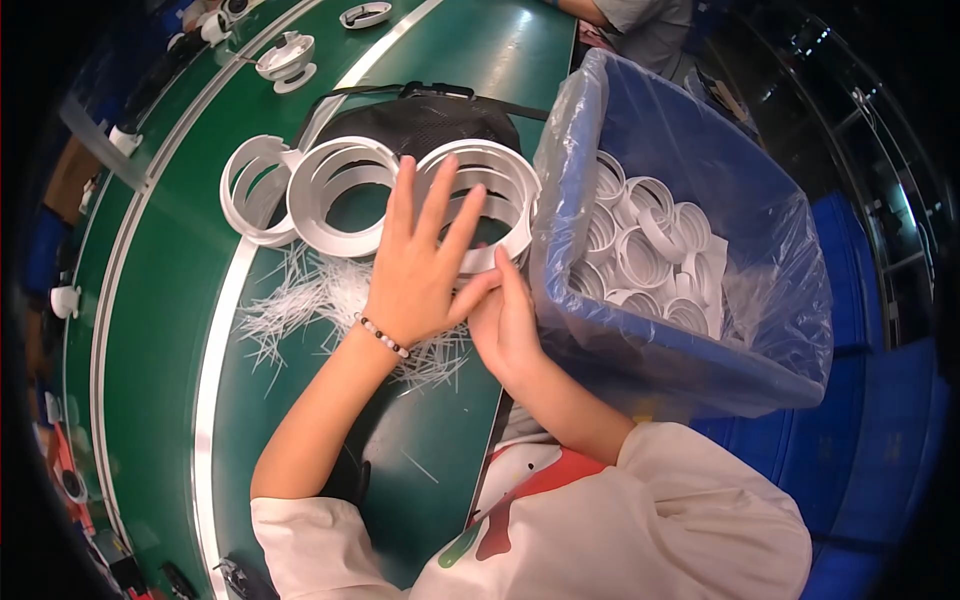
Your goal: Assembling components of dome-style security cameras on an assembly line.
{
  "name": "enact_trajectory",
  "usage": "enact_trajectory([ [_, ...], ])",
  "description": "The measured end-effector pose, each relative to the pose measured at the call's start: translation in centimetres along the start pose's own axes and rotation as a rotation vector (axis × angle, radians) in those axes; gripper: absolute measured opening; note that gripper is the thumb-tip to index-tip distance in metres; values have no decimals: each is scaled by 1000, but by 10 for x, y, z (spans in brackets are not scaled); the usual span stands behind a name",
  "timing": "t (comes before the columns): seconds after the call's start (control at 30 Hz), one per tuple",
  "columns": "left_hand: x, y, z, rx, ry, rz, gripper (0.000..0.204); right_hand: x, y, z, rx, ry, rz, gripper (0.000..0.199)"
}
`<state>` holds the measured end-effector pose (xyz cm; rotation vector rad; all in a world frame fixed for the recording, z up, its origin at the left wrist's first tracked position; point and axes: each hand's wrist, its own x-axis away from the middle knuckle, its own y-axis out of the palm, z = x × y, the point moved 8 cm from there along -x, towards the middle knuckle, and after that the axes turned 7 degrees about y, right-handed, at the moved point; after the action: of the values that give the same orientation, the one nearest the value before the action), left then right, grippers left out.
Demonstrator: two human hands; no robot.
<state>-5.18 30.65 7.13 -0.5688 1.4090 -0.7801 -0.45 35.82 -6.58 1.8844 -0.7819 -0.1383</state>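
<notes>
White plastic rings stand in stacks on the green table. My left hand (418,275) is open, fingers spread over the front of the right-hand stack (522,180), next to the middle stack (308,200). A beaded bracelet (382,335) circles its wrist. My right hand (512,330) is closed at the lower edge of the right-hand stack, gripping a white plastic ring (515,243) there. My left thumb touches that hand, and some of its fingers are hidden. Farther left stands another stack of rings (232,195). Thin white plastic strips (290,310) lie heaped below the stacks.
A plastic-lined blue bin (690,370) on the right holds several white rings (640,255). Behind the stacks lies a black bag (450,118) with a strap. Farther off are a white appliance part (287,60) and a small white dish (366,15). Another person's arm (585,10) shows at the top.
</notes>
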Motion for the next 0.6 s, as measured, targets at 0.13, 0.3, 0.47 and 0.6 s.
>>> enact_trajectory([
  [0.13, -9, -6, -4, -1, -23, 93, 52, 44, 13, 3, 16, 132, 74, 33],
  [0.3, -28, -1, -18, -45, -31, 74, 42, 88, 20, 2, 166, 304, -17, 64],
  [0.47, -58, 29, -36, 44, -23, -66, 28, 153, 53, -38, 909, 493, -693, 64],
  [0.6, -36, 20, -51, -25, -14, -136, 31, 159, 58, -134, 1238, 404, -977, 58],
])
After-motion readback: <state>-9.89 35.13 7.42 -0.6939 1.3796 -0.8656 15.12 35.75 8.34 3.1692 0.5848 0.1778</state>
